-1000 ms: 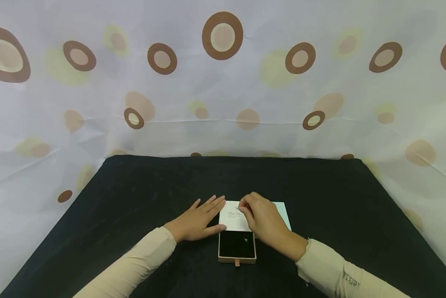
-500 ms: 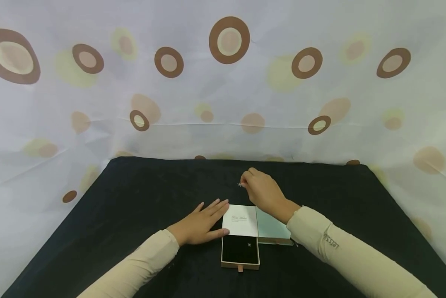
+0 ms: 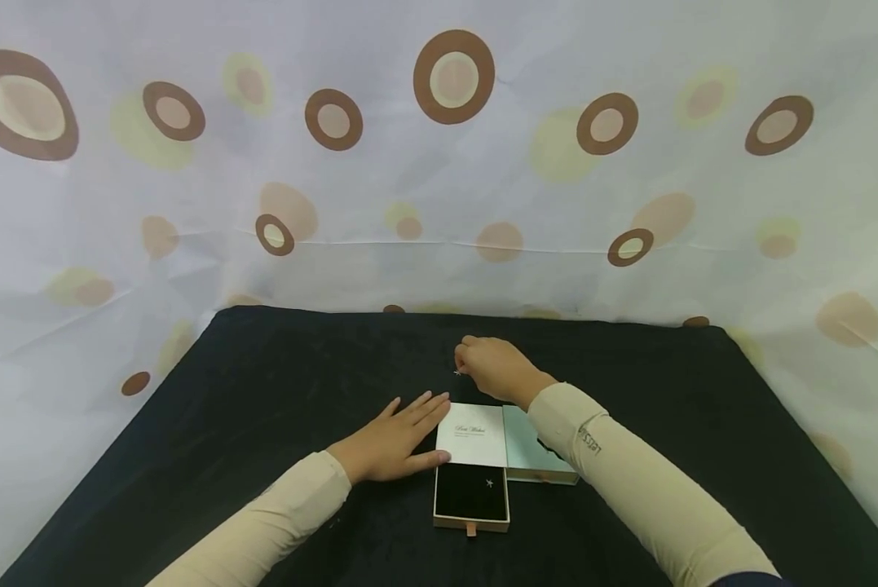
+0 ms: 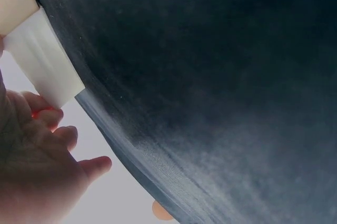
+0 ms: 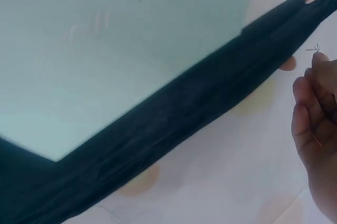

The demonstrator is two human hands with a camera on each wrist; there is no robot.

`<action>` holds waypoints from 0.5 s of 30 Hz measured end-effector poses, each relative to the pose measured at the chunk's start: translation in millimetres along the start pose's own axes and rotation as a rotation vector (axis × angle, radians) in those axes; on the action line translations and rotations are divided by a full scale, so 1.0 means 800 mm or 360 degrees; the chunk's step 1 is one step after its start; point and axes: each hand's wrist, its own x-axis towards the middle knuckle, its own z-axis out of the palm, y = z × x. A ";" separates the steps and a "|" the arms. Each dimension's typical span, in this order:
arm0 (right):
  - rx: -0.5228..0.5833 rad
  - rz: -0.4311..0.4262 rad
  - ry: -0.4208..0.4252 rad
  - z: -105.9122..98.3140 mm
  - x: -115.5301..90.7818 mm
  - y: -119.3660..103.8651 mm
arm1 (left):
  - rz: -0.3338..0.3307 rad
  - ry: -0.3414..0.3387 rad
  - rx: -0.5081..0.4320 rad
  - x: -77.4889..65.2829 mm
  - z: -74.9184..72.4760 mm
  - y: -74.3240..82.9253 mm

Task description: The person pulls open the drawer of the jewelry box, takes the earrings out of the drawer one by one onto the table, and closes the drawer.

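Observation:
My right hand [image 3: 496, 367] pinches a small silvery star-shaped earring [image 3: 458, 372] between thumb and fingertips, beyond the far edge of the gift box. The earring [image 5: 315, 48] juts from the thumb tip in the right wrist view. My left hand [image 3: 398, 436] lies with straight, spread fingers, its fingertips and thumb at the left edge of the box's white printed panel [image 3: 471, 434]. Below that panel a drawer [image 3: 471, 522] with a black lining and a pink pull tab is out. A matching star earring [image 3: 490, 483] sits on the lining.
A mint-green panel [image 3: 537, 444] of the box spreads right of the white one, partly under the right forearm. The black cloth [image 3: 321, 359] covers the table beneath everything. Behind stands a pale curtain [image 3: 380, 179] with brown and yellow circles.
My right hand has gone from over the white panel to beyond the box with the earring, then a little to the left. My left hand keeps its place on the box.

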 end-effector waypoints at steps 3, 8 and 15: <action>-0.0017 0.0029 -0.0058 0.006 0.006 0.000 | 0.0005 0.0004 -0.0005 -0.001 0.000 -0.001; 0.0059 0.0061 -0.0127 0.013 0.013 -0.001 | -0.0002 -0.0004 -0.0004 -0.001 0.000 -0.002; 0.0084 0.0055 -0.0217 0.026 0.024 0.000 | 0.0020 0.0010 -0.0027 -0.002 -0.002 -0.001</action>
